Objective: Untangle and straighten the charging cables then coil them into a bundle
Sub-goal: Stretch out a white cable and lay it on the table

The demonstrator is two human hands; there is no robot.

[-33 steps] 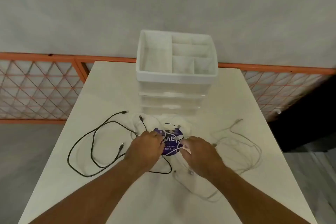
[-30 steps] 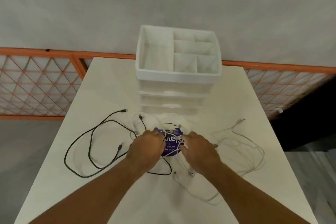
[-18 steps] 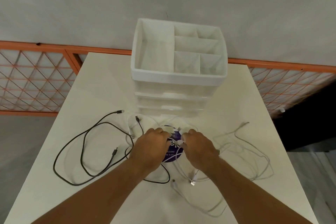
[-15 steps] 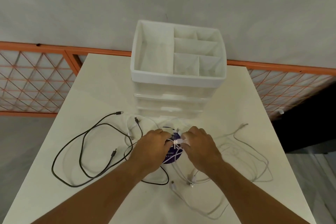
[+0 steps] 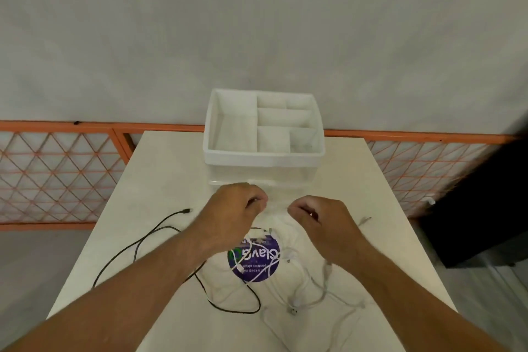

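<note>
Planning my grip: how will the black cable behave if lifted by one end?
Probably floppy: the black cable lies in loose curves, so it should droop. Likely light, being thin. It may snag the white cables near its loop.

On the white rectangular table (image 5: 160, 180), a round purple sticker (image 5: 263, 266) lies near centre. From it, the white plastic drawer organiser (image 5: 263, 158) stands at 12 o'clock, the looped black charging cable (image 5: 174, 214) sprawls from 9 to 6, the tangled white charging cables (image 5: 297, 303) from 6 to 3. The left hand (image 5: 233, 216) at 11 and right hand (image 5: 321, 223) at 1 seemingly pinch a white strand between them.
</note>
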